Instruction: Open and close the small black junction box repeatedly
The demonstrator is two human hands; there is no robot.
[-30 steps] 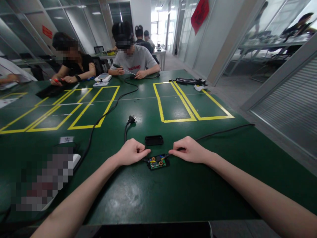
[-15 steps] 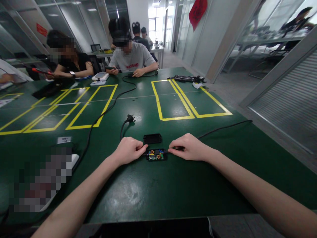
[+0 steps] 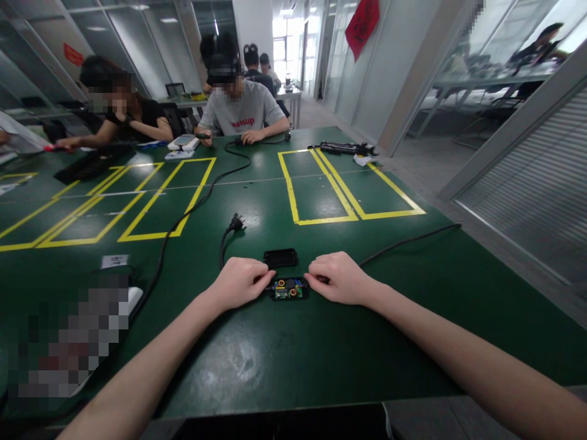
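Observation:
A small black plastic case with a green circuit board (image 3: pixel 288 287) inside lies uncovered on the green table, copper-coloured coils and wires showing. At its left end my left hand (image 3: pixel 239 282) is closed, thumb and fingertips pinching the black cable where it enters. My right hand (image 3: pixel 338 278) pinches the black cable (image 3: pixel 413 240) at the case's right end, its fingers close against the edge. Just behind the case rests a matching black cover (image 3: pixel 280 257), hollow side up. A black plug (image 3: pixel 236 222) on the left cord lies farther back.
Yellow tape rectangles (image 3: pixel 355 217) mark the table (image 3: pixel 293 360). To the left lie a pixelated power strip (image 3: pixel 132 299) and a long black cable (image 3: pixel 164 260). A dark tool-like bundle (image 3: pixel 346 148) lies at the far edge. Co-workers (image 3: pixel 243 107) sit across the table.
My right hand has moved left along the cable, up to the case's right end. My left hand holds its place. Across the table, a co-worker at the left has raised a hand to the face.

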